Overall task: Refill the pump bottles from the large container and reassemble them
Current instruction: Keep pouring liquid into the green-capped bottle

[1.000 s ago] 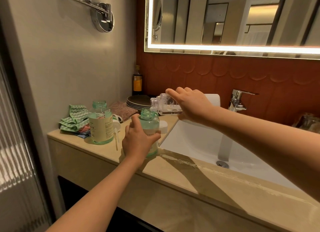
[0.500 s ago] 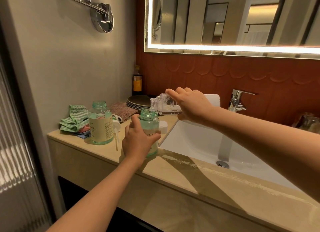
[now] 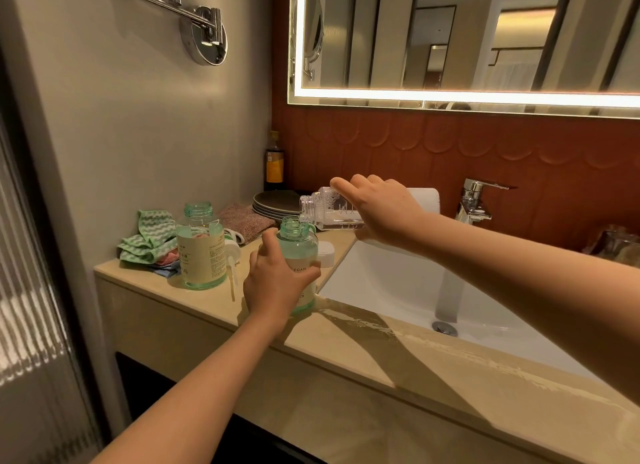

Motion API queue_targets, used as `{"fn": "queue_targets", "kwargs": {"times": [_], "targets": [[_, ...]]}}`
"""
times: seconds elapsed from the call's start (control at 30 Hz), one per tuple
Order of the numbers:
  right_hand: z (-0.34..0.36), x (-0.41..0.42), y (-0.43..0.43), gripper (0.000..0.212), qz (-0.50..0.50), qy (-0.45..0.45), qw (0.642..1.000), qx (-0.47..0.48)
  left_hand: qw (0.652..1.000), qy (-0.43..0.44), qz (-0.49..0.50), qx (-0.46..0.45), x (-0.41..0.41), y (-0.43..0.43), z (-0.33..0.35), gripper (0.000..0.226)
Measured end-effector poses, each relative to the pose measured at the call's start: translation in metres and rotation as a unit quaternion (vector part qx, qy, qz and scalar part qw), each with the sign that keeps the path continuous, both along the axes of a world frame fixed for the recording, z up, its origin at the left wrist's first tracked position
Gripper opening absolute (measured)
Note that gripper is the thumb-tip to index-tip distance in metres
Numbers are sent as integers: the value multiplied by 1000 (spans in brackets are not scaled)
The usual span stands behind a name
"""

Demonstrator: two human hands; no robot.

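Head view, left hand (image 3: 273, 287) gripping green bottle (image 3: 298, 243), right hand (image 3: 384, 210) grasping tilted clear container (image 3: 325, 210), its base hidden.

At frame centre a pump bottle (image 3: 300, 252) stands on the counter (image 3: 346, 349), the tipped container (image 3: 322, 210) above its mouth; a second bottle (image 3: 201, 255) left, sink (image 3: 381, 283) right, plates (image 3: 273, 201) behind

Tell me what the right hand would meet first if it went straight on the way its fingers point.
Likely the dark bottle with an orange label in the corner, once the right hand has passed over the stacked grey plates; depth is unclear.
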State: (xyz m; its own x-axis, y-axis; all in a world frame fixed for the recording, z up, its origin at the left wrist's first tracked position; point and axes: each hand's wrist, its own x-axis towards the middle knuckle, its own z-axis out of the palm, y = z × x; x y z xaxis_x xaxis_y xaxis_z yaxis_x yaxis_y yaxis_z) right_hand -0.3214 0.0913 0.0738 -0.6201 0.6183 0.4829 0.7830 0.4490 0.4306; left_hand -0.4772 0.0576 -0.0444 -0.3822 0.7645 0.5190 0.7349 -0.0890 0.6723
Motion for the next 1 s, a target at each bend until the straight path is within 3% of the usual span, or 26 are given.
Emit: {"fn": "queue_targets", "kwargs": {"times": [1.0], "targets": [[2,0,-2,78,-4,-4,1000,-4,1000,8,2,11,0,3,-2,79]]}}
